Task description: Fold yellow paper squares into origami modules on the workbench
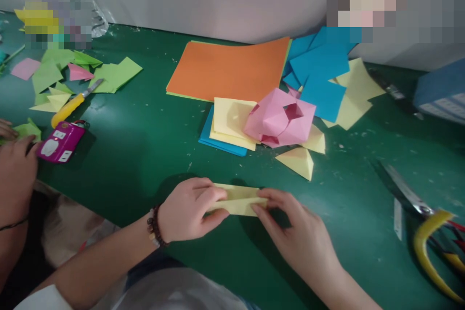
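A pale yellow sheet of folding paper (238,201), creased lengthwise into a narrow strip, is held just above the green table. My left hand (192,208), with a beaded bracelet at the wrist, pinches its left end between thumb and fingers. At the right end, the thumb and fingertips of my right hand (290,220) grip the paper. Beyond my hands lies a pink folded paper ball (281,118), beside a stack of yellow paper squares (232,121) on blue paper (221,147). A yellow folded triangular piece (298,162) rests close by.
Orange paper (228,70) and blue sheets (319,63) lie at the back. Yellow-handled scissors (426,213) are at right. On the left are a yellow-handled cutter (72,106), a magenta device (61,143), green paper scraps (116,75) and another person's hand (18,169) on green paper.
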`<action>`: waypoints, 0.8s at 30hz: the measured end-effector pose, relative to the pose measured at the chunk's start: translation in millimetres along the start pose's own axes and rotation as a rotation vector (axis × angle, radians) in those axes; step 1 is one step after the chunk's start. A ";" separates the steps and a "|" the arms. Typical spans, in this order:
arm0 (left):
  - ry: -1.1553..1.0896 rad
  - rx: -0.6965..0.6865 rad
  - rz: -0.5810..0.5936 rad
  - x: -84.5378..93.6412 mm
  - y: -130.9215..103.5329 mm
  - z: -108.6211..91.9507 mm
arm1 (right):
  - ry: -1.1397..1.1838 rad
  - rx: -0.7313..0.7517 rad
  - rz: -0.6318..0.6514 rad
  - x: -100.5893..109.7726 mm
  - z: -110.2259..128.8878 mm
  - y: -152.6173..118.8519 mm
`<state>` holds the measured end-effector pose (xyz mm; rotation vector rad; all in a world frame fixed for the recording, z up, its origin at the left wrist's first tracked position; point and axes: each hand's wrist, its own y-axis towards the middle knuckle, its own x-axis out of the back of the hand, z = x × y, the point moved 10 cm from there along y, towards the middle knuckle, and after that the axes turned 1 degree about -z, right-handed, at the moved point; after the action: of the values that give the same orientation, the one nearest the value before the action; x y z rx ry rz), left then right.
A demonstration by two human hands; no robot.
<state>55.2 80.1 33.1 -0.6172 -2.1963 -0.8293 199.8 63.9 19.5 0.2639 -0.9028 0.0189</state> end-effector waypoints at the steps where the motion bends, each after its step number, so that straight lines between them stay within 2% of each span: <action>1: 0.005 0.028 0.009 -1.4 -0.5 2.3 | -0.014 -0.032 -0.005 -0.4 -3.1 -0.3; 4: 0.032 0.122 0.036 -5.1 -2.2 11.1 | -0.080 -0.042 -0.023 -0.6 -2.9 0.0; 8: 0.019 0.242 0.065 -6.9 -5.7 23.1 | -0.200 0.060 -0.044 -0.7 8.2 3.4; 13: -0.111 0.312 0.148 -9.8 -6.1 26.2 | -0.198 0.071 -0.033 -4.3 5.0 4.6; 19: -0.182 0.332 0.327 -21.5 -4.9 22.0 | -0.197 0.079 -0.018 -7.6 2.9 2.0; 24: -0.210 0.352 0.276 -21.3 -6.3 24.6 | -0.161 0.065 0.000 -8.4 3.6 3.2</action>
<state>54.1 89.4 1.4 -0.8323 -2.2986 -0.2345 191.4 67.0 15.8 0.3299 -1.0632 0.0272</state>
